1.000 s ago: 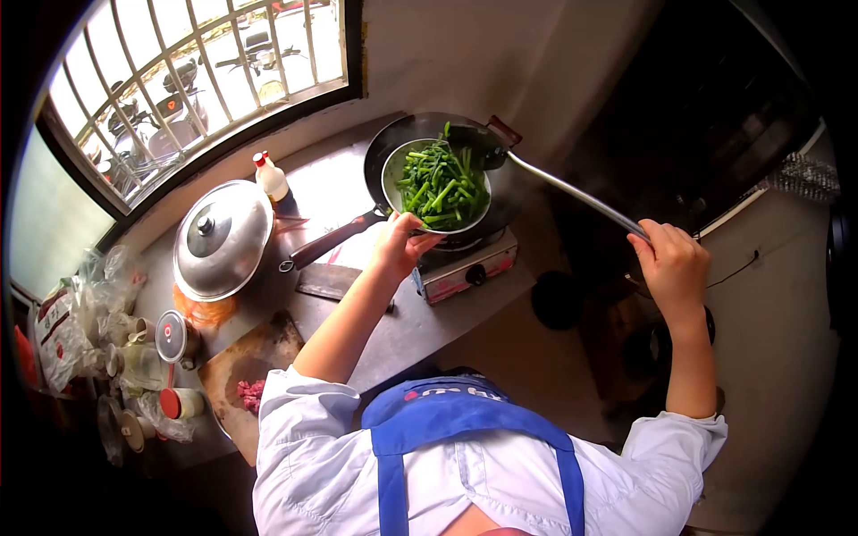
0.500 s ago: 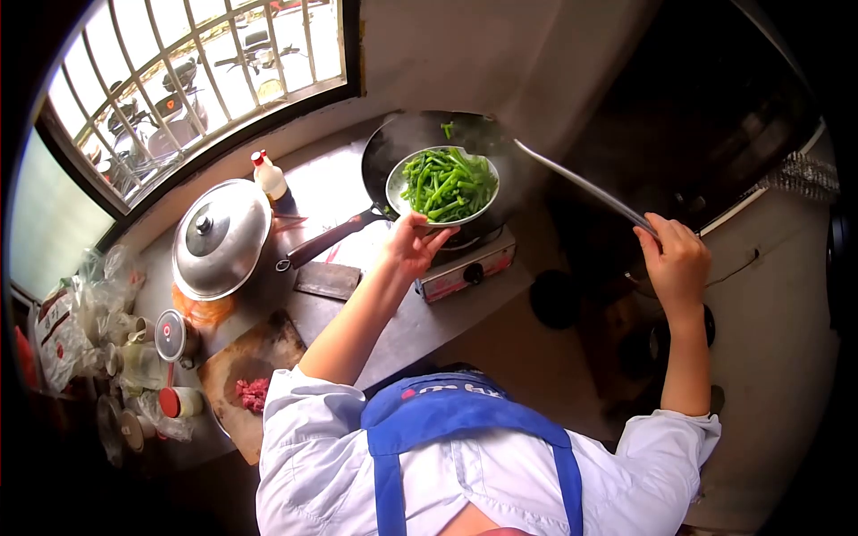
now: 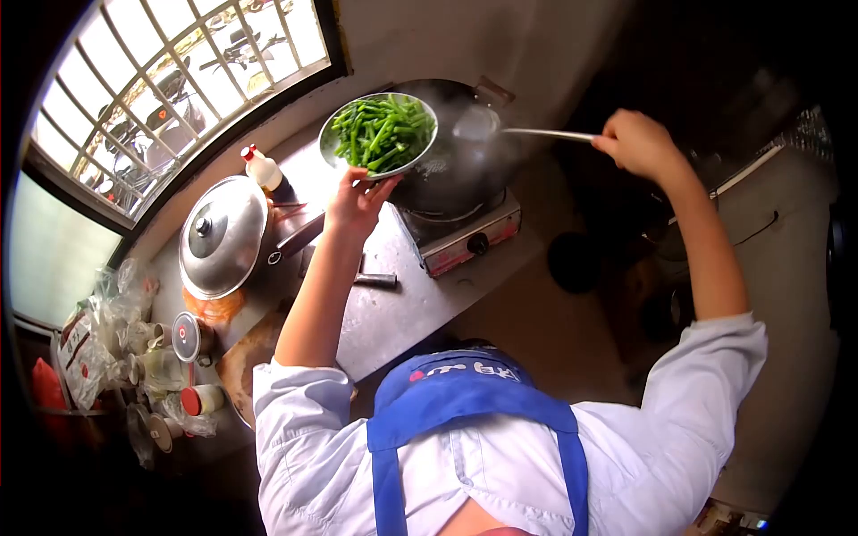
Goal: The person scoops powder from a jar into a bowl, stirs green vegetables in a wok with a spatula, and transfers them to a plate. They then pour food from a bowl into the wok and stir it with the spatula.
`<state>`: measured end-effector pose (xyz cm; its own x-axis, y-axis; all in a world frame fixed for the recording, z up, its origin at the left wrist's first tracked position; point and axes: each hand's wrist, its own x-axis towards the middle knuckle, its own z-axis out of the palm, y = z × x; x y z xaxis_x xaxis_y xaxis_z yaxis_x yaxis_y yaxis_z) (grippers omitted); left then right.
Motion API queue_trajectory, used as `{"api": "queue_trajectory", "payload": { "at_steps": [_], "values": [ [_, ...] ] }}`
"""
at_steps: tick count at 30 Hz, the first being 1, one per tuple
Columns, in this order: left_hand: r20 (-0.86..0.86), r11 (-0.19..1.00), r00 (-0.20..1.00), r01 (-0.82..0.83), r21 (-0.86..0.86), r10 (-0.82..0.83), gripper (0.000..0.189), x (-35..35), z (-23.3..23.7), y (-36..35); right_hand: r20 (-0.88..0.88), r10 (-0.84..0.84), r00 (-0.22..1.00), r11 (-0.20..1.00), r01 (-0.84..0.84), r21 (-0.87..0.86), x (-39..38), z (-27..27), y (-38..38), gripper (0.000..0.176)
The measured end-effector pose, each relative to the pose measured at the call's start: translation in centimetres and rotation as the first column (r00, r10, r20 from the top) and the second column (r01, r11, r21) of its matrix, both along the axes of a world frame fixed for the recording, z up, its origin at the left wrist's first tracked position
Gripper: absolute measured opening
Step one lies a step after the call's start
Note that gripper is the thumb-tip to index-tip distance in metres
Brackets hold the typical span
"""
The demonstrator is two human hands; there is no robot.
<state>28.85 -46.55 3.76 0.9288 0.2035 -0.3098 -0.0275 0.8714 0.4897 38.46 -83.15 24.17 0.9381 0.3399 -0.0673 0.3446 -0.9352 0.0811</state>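
My left hand (image 3: 360,198) grips the near rim of a plate (image 3: 329,143) heaped with cut green vegetables (image 3: 384,134), held up over the left side of a dark wok (image 3: 465,183). In my right hand (image 3: 636,143), closed round its handle, is a long metal ladle (image 3: 545,133). The ladle's bowl hangs over the wok, where steam rises. Under the wok stands a portable gas stove (image 3: 474,243) with a black knob. The wok's handle is partly hidden behind my left forearm.
A domed metal lid (image 3: 223,237) and a red-capped bottle (image 3: 262,170) stand left on the metal counter (image 3: 375,330). Behind them is a barred window. Jars (image 3: 203,399), plastic bags (image 3: 89,357) and a cutting board (image 3: 250,357) lie at the lower left.
My left hand and the plate of greens have moved left and up, away from the wok's middle. My right hand has risen, and the ladle's bowl now shows over the wok.
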Motion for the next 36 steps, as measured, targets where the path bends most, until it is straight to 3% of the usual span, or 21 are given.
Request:
{"api": "queue_trajectory", "payload": {
  "at_steps": [3, 5, 8, 10, 13, 21, 23, 25, 27, 29, 31, 36],
  "values": [
    [0.01, 0.999, 0.999, -0.039, -0.025, 0.04, 0.047, -3.2, 0.0, 0.4, -0.195, 0.042, 0.98, 0.954, -0.097, -0.284, 3.1, 2.7, 4.2, 0.029],
    [0.115, 0.993, 0.991, -0.083, 0.081, 0.073, 0.054, -6.1, -0.1, 0.3, -0.387, -0.014, 0.922, 0.962, -0.093, -0.256, 3.9, 4.5, 6.7, 0.027],
    [0.174, 0.993, 0.981, -0.1, 0.06, 0.088, 0.056, -10.3, -0.6, 0.2, -0.499, 0.028, 0.866, 0.923, -0.214, -0.319, 4.0, 5.8, 10.0, 0.027],
    [0.085, 0.985, 0.986, -0.15, 0.088, 0.142, 0.056, -13.1, -0.6, -0.4, -0.627, 0.186, 0.757, 0.938, -0.326, -0.115, 4.8, 3.4, 11.5, 0.027],
    [-0.037, 0.973, 0.98, -0.192, 0.126, 0.198, 0.057, -16.7, -1.3, -1.1, -0.55, 0.238, 0.8, 0.971, -0.213, 0.11, 4.6, -0.4, 12.9, 0.029],
    [-0.101, 0.99, 0.985, -0.133, 0.044, 0.137, 0.063, -24.6, -3.2, -2.3, -0.563, 0.174, 0.808, 0.958, -0.272, -0.093, 3.2, 5.8, 10.1, 0.028],
    [-0.095, 0.994, 0.99, -0.105, -0.008, 0.104, 0.06, -24.9, -3.0, -2.9, -0.57, 0.255, 0.781, 0.943, -0.331, -0.031, 2.9, 4.7, 10.8, 0.026],
    [-0.102, 0.998, 0.993, -0.065, 0.006, 0.065, 0.059, -25.0, -3.6, -3.2, -0.547, 0.221, 0.807, 0.95, -0.306, -0.068, 2.8, 4.3, 11.2, 0.024],
    [-0.075, 0.997, 0.994, -0.079, 0.017, 0.08, 0.058, -24.5, -4.5, -3.5, -0.551, 0.236, 0.8, 0.968, -0.244, 0.061, 3.5, 3.9, 10.4, 0.023],
    [-0.044, 0.997, 0.997, -0.068, 0.026, 0.069, 0.056, -23.9, -4.9, -3.3, -0.543, 0.211, 0.813, 0.975, -0.214, 0.058, 2.6, 4.4, 9.3, 0.024],
    [-0.106, 0.998, 0.993, -0.047, 0.029, 0.05, 0.052, -23.8, -4.8, -3.3, -0.542, 0.184, 0.82, 0.981, -0.189, 0.046, 1.4, 4.5, 8.4, 0.024],
    [-0.123, 0.994, 0.991, -0.049, 0.095, 0.06, 0.049, -21.7, -3.6, -4.3, -0.533, 0.372, 0.76, 0.927, -0.331, 0.175, 0.8, 0.4, 10.6, 0.03]
  ]
}}
